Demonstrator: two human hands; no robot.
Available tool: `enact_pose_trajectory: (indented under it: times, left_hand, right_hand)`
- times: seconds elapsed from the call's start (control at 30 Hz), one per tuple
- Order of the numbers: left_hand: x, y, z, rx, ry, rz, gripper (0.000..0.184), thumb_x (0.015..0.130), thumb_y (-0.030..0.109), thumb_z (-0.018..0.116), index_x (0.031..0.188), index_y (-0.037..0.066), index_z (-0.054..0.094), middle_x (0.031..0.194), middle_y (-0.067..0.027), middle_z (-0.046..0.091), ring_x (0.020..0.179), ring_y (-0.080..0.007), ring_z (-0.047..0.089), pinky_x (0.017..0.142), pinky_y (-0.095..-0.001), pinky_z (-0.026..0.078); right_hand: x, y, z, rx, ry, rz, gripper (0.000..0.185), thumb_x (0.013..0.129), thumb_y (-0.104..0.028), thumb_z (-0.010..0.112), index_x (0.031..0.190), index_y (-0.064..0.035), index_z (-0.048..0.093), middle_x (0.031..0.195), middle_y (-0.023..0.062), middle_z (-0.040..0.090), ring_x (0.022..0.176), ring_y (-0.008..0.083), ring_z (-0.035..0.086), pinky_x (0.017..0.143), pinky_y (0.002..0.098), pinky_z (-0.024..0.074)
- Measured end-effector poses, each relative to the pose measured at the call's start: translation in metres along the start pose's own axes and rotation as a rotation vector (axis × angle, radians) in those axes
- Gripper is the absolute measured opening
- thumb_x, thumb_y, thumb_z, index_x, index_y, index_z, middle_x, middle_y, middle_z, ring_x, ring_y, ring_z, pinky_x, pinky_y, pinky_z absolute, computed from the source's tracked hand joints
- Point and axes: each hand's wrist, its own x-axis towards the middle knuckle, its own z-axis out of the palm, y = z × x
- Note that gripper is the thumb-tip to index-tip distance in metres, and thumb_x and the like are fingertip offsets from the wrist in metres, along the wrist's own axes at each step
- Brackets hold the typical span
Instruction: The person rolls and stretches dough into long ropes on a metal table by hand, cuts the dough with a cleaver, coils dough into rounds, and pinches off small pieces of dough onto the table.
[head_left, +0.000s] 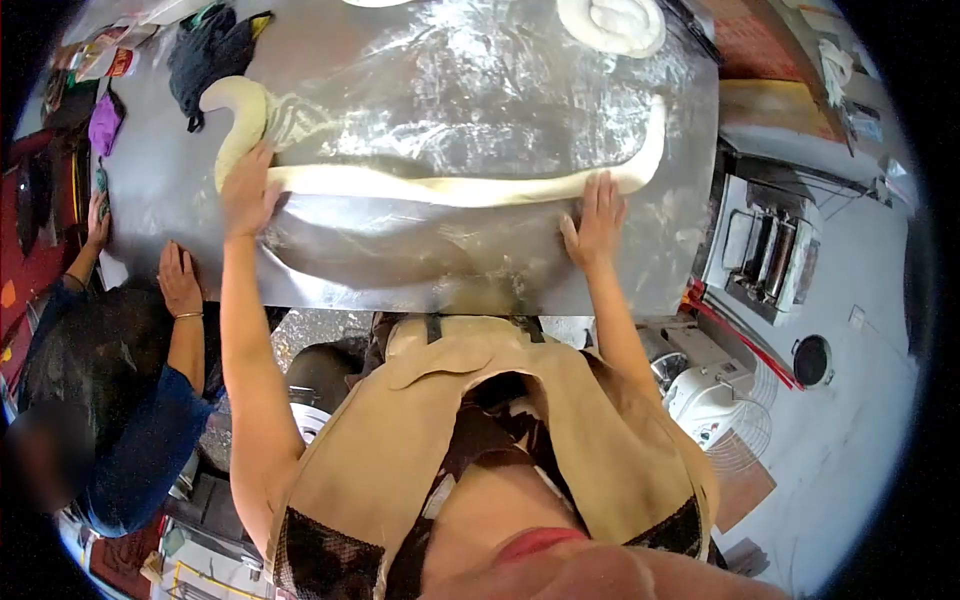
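Note:
A long pale rope of dough (450,189) lies across the floured metal table (430,245), its thicker left end curling away from me and its thin right end bending up. My left hand (250,192) rests on the dough near the left bend, fingers stretched out and palm down. Toward the right bend, the flat fingers of my right hand (597,215) touch the rope's near edge. Neither hand is closed round the dough. At the table's far right sits a coiled piece of dough (612,24).
Near the far left edge lies a dark cloth (208,62), with a purple item (104,124) beside it. A co-worker's hand (180,282) rests on the table's left corner. To the right stand a machine with rollers (770,250) and a white mixer (705,395).

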Motion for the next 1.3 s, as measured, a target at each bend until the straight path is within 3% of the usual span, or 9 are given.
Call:
enact_pose_trajectory:
  times: [0.2, 0.27, 0.33, 0.43, 0.7, 0.8, 0.9, 1.07, 1.3]
  left_hand:
    - [0.016, -0.003, 0.015, -0.022, 0.023, -0.042, 0.044, 0.092, 0.020, 0.054, 0.134, 0.008, 0.050, 0.139, -0.0117, 0.050, 0.128, -0.0289, 0.046, 0.107, -0.0441, 0.034]
    - [0.039, 0.046, 0.018, 0.096, 0.077, -0.416, 0.045, 0.094, 0.020, 0.052, 0.137, 0.008, 0.048, 0.141, -0.0104, 0.049, 0.129, -0.0297, 0.046, 0.108, -0.0468, 0.032]
    - [0.043, 0.117, 0.047, -0.036, 0.450, -0.085, 0.057, 0.091, 0.033, 0.056, 0.139, 0.007, 0.044, 0.147, -0.0088, 0.042, 0.137, -0.0324, 0.036, 0.113, -0.0492, 0.022]
    - [0.046, 0.253, 0.053, 0.016, -0.034, 0.046, 0.070, 0.092, 0.056, 0.043, 0.151, 0.020, 0.028, 0.156, -0.0070, 0.027, 0.145, -0.0264, 0.022, 0.116, -0.0553, 0.009]
    - [0.205, 0.208, 0.054, 0.096, 0.056, -0.246, 0.062, 0.092, 0.043, 0.044, 0.148, 0.018, 0.034, 0.151, -0.0099, 0.036, 0.140, -0.0305, 0.031, 0.111, -0.0544, 0.023]
    - [0.235, 0.195, 0.080, 0.166, 0.095, -0.246, 0.064, 0.093, 0.050, 0.039, 0.149, 0.021, 0.030, 0.155, -0.0096, 0.028, 0.141, -0.0298, 0.028, 0.111, -0.0552, 0.023]
    - [0.194, 0.212, 0.056, 0.130, 0.027, -0.308, 0.062, 0.094, 0.050, 0.038, 0.148, 0.019, 0.034, 0.152, -0.0120, 0.033, 0.138, -0.0306, 0.033, 0.111, -0.0586, 0.020]
    - [0.052, 0.206, 0.041, 0.046, 0.117, -0.117, 0.057, 0.092, 0.048, 0.043, 0.136, 0.011, 0.049, 0.145, -0.0141, 0.043, 0.128, -0.0336, 0.043, 0.107, -0.0592, 0.025]
    - [0.136, 0.139, 0.039, 0.089, 0.210, -0.311, 0.054, 0.090, 0.040, 0.049, 0.135, 0.010, 0.048, 0.141, -0.0169, 0.046, 0.127, -0.0351, 0.043, 0.103, -0.0555, 0.033]
  right_hand:
    - [0.162, 0.031, 0.031, 0.013, 0.011, 0.186, 0.065, 0.093, -0.050, 0.044, 0.140, -0.0048, 0.042, 0.146, 0.0246, 0.038, 0.133, 0.0402, 0.039, 0.112, 0.0496, 0.0265]
    - [0.165, 0.045, 0.035, 0.001, 0.059, 0.135, 0.064, 0.094, -0.051, 0.042, 0.141, -0.0078, 0.042, 0.146, 0.0226, 0.038, 0.133, 0.0401, 0.038, 0.112, 0.0498, 0.0266]
    - [0.138, 0.041, 0.024, -0.030, -0.011, 0.114, 0.057, 0.095, -0.049, 0.043, 0.142, -0.0165, 0.043, 0.148, 0.0172, 0.039, 0.135, 0.0390, 0.035, 0.112, 0.0506, 0.0259]
    - [0.026, 0.053, 0.015, -0.030, 0.081, 0.034, 0.056, 0.089, -0.047, 0.052, 0.136, -0.0164, 0.050, 0.140, 0.0166, 0.046, 0.133, 0.0358, 0.039, 0.110, 0.0559, 0.0252]
    - [0.168, 0.084, 0.030, -0.304, 0.249, 0.095, 0.027, 0.087, -0.033, 0.059, 0.093, -0.0079, 0.068, 0.092, 0.0077, 0.068, 0.085, 0.0237, 0.064, 0.088, 0.0501, 0.0425]
    - [0.242, -0.039, 0.062, 0.408, 0.303, -0.119, 0.032, 0.089, -0.036, 0.058, 0.100, -0.0066, 0.066, 0.104, 0.0145, 0.066, 0.099, 0.0308, 0.061, 0.088, 0.0483, 0.0464]
    - [0.240, -0.122, 0.078, 0.216, 0.128, -0.096, 0.061, 0.089, -0.057, 0.048, 0.136, -0.0178, 0.051, 0.147, 0.0167, 0.036, 0.134, 0.0421, 0.034, 0.111, 0.0602, 0.0214]
    - [0.084, -0.085, 0.035, 0.173, -0.055, -0.102, 0.070, 0.084, -0.055, 0.057, 0.138, -0.0113, 0.048, 0.145, 0.0232, 0.038, 0.134, 0.0444, 0.033, 0.112, 0.0588, 0.0167]
    - [0.216, -0.091, 0.072, 0.010, 0.098, 0.124, 0.066, 0.089, -0.051, 0.051, 0.141, -0.0102, 0.045, 0.148, 0.0241, 0.034, 0.137, 0.0438, 0.029, 0.113, 0.0586, 0.0174]
